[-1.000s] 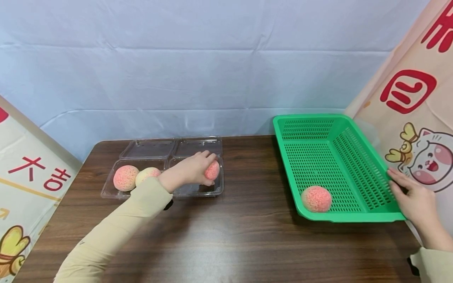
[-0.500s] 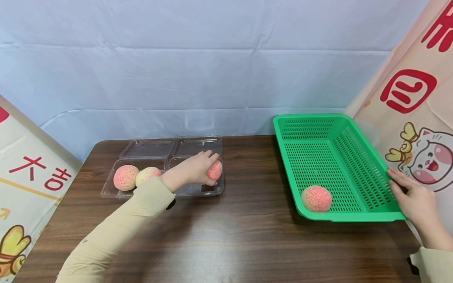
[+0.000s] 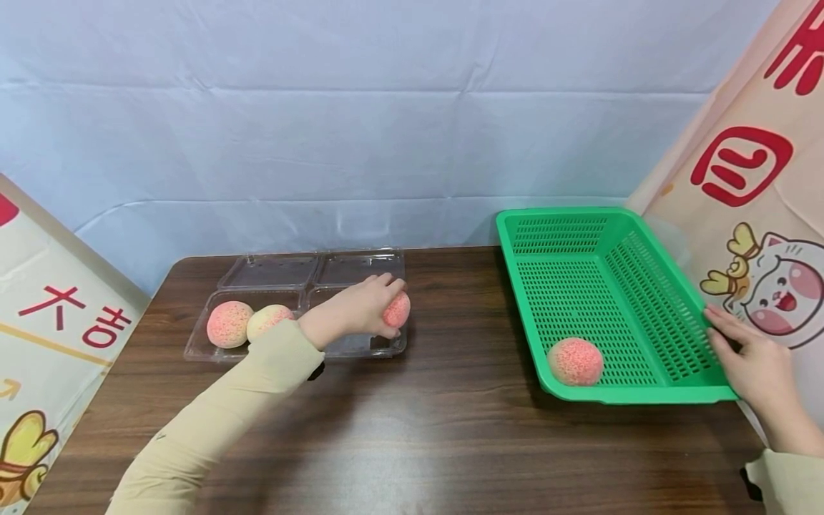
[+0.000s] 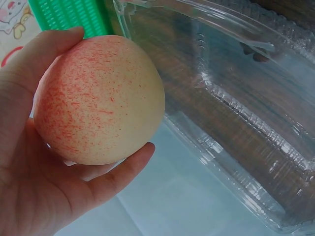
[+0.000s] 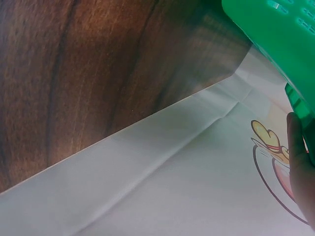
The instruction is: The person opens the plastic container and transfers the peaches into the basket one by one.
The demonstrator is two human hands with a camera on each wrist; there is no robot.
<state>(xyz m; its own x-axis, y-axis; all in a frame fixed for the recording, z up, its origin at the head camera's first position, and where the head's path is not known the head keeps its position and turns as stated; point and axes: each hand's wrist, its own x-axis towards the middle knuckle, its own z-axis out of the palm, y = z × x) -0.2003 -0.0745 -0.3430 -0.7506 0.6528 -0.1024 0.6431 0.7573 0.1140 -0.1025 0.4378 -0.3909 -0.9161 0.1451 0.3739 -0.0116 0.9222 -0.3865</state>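
Observation:
In the head view, my left hand (image 3: 363, 304) holds a pink peach (image 3: 397, 310) over the right side of a clear plastic clamshell box (image 3: 350, 350). The left wrist view shows the thumb and fingers curved round this peach (image 4: 103, 101), pink on one side and cream on the other. Two more peaches, one pinkish (image 3: 229, 324) and one paler (image 3: 267, 320), lie in the box's left part, the paler partly behind my forearm. My right hand (image 3: 759, 361) grips the right rim of a green plastic basket (image 3: 618, 395). One pink peach (image 3: 576, 362) sits in the basket's near left corner.
The box's clear lid (image 3: 277, 272) lies opened back toward the wall side. A brown wooden table (image 3: 450, 429) bears box and basket. A pale cloth (image 3: 322, 143) hangs behind, and printed banners (image 3: 740, 236) stand at both sides.
My left hand has moved slightly right with the peach, toward the box's right edge. My right hand, the basket and the other peaches have stayed in place.

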